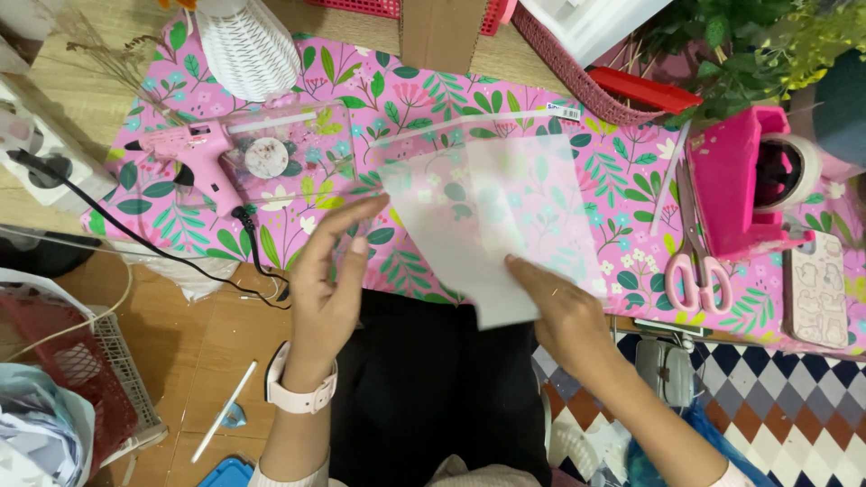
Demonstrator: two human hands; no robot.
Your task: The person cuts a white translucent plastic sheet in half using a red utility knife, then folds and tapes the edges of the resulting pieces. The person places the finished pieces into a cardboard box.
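**Two hands on translucent sheets over a floral counter**

Both hands work w/ a stack of translucent white sheets [492, 221] held just above the near edge of the counter [622, 180], which is covered in a pink mat w/ leaf & flower print. The sheets are fanned slightly, at least two layers visible, tilted so the lower corner points toward the person's lap.

Right hand [564, 311]: pinches the sheets at their lower right edge, thumb on top, fingers under. A thin ring shows on one finger. Left hand [329, 284]: fingers spread & loosely extended, fingertips at or just beside the sheets' left edge; can't tell if it actually grips. A pale pink watch [300, 390] sits on that wrist.

Around them, on the counter:
- Pink glue gun [194, 153] at left, black cord trailing off the edge.
- Clear zip bag [289, 158] w/ small bits inside, just beside the gun, behind the left hand.
- White ribbed vase [248, 45] at back left.
- Pink-handled scissors [696, 261] at right, well apart from the sheets.
- Pink tape dispenser [744, 176] w/ roll, just beyond the scissors.
- Pale silicone mould [816, 289] at far right.
- Green foliage [749, 45] at back right.

Below the counter: wood floor at left w/ a wire basket [117, 379], chequered floor at right.
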